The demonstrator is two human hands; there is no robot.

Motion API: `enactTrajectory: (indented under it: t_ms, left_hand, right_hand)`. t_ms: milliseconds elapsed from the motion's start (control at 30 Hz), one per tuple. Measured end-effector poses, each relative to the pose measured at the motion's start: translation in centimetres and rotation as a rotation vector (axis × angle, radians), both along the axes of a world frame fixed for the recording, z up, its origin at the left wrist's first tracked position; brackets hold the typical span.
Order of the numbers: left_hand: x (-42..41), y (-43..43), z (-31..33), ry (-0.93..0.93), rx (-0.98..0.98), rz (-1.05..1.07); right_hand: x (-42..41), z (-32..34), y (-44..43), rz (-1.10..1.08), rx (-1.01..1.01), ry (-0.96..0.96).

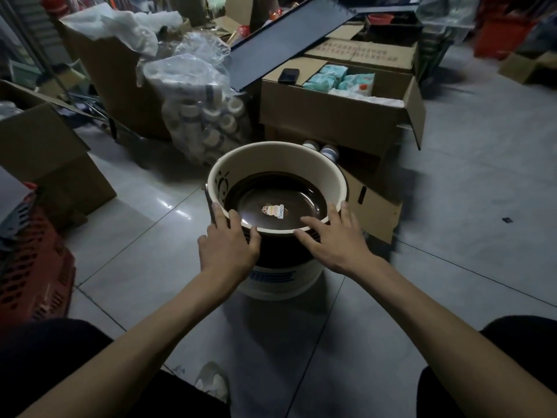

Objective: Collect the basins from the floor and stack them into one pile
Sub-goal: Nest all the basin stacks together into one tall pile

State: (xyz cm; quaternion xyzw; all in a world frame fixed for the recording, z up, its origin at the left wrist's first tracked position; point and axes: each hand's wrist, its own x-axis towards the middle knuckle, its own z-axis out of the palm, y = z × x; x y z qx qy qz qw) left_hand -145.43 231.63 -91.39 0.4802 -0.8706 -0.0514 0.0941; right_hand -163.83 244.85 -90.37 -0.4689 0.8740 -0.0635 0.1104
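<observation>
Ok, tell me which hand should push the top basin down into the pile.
Right, narrowly. Both hold the near rim of the top basin, but the right hand spreads wider, index finger inside, thumb outside. The left hand sits bunched at the edge.

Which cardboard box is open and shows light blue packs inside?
The large box directly behind the basin pile. Its light blue packs set it apart, and a small black object lies on its flap.
</observation>
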Motion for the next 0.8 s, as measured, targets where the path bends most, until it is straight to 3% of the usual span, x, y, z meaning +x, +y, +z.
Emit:
enactTrajectory:
  t_ms: [267,433,600,800]
  left_hand:
    - [0.5,0.6,0.2,0.033,-0.035,-0.064]
    - [1.8,-1.7,0.0,0.413,0.164,-0.047]
    - [2.2,-4.2,-0.6,0.674,0.463,0.100]
    - [1.2,-5.4,-2.5,0.800,0.516,0.109]
  right_hand:
    - [-1.5,-1.6,1.3,0.000,-0.075,-0.189]
    - [-2.0,-1.6,1.1,-0.058,-0.177,-0.260]
    - [-0.8,-1.2,1.3,-0.129,-0.238,-0.187]
    - [1.4,-0.9,1.2,-0.073,-0.132,-0.029]
